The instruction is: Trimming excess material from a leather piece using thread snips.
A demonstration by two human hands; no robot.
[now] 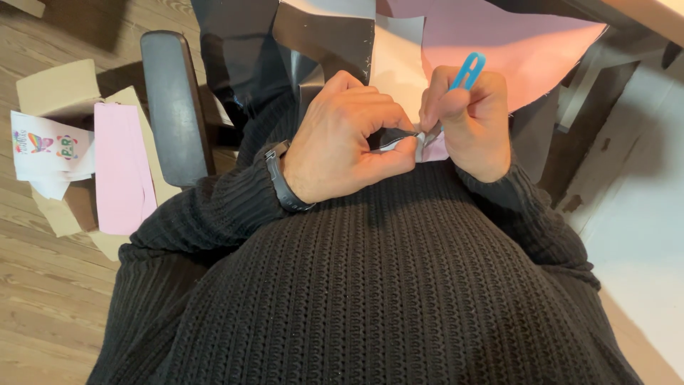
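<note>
One blue-handled cutting tool [462, 78] sits in the right hand [467, 121], closed around it; its long axis slants, handle loop up and away, tip down toward the left hand [349, 139]. That hand pinches one dark fabric edge [390, 140], just above the black sweater [370, 285].

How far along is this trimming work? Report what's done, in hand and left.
Done: cannot tell; no trimmed pieces are visible. In hand: the left hand pinches a fabric edge while the right hand works blue-handled snips at it. Left: the grey fabric and pink fabric lie beyond.
</note>
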